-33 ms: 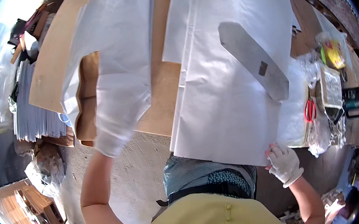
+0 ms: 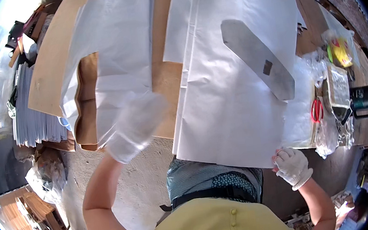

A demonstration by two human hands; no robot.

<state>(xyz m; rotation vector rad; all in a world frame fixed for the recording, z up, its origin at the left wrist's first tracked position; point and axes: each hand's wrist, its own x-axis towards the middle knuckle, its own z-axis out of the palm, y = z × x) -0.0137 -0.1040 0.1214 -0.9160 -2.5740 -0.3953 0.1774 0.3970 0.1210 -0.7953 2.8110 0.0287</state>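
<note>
My left hand (image 2: 134,126), in a white glove and blurred by motion, is at the near edge of a cut white paper sheet (image 2: 115,45) lying on a brown board (image 2: 55,61). The blur hides whether its fingers grip the sheet. My right hand (image 2: 292,166), also gloved, pinches the near right corner of a large stack of white sheets (image 2: 224,110). A flat grey metal bar (image 2: 257,57) lies slantwise on that stack.
Red scissors (image 2: 316,110), crumpled clear plastic bags (image 2: 329,136), a yellow-green packet (image 2: 340,49) and a dark mug-like object (image 2: 362,101) crowd the table's right end. A pile of white sheets (image 2: 32,115) sits at the left. Concrete floor (image 2: 142,184) lies below the table edge.
My left hand has shifted a little to the right along the cut sheet's near edge. My right hand stays on the stack's corner.
</note>
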